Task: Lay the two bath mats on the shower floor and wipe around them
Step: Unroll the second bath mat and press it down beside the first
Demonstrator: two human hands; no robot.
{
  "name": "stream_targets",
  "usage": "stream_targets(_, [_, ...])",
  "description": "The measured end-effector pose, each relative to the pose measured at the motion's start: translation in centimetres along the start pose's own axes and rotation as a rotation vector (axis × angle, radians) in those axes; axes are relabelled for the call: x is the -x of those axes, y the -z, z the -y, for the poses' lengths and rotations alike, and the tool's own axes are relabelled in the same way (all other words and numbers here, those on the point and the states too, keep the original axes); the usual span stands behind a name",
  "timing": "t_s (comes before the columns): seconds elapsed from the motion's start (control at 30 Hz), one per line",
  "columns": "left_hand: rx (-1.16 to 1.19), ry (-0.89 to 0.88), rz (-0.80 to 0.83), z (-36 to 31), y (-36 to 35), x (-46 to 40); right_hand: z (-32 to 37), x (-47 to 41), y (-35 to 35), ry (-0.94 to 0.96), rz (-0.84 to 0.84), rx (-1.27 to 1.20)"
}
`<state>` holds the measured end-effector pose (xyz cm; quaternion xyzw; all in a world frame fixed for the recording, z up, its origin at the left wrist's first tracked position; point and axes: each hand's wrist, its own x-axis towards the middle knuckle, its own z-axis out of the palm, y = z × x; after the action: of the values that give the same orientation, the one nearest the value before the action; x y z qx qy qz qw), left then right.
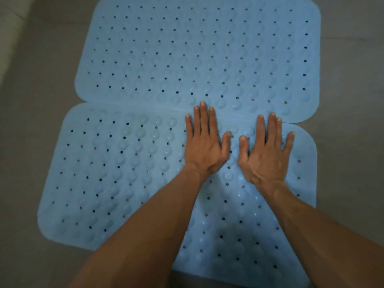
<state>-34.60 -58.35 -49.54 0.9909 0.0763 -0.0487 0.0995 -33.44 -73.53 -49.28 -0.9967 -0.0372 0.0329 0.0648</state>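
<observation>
Two light blue rubber bath mats with holes and round bumps lie flat on the grey shower floor. The far mat fills the upper part of the view. The near mat lies below it, their long edges touching or slightly overlapping. My left hand rests palm down on the near mat, its fingertips reaching the seam. My right hand lies flat beside it, fingers spread, also near the seam. Neither hand holds anything. My forearms hide part of the near mat.
Grey shower floor surrounds the mats on the left, right and bottom left. A paler strip, perhaps a wall base or step, runs along the top left corner.
</observation>
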Motion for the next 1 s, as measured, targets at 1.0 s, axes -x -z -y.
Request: stream_targets(1.0, [0.007,-0.002,-0.149,17.3,1.2,14.0,16.1,14.4,-3.6,0.009,-0.099,-0.193])
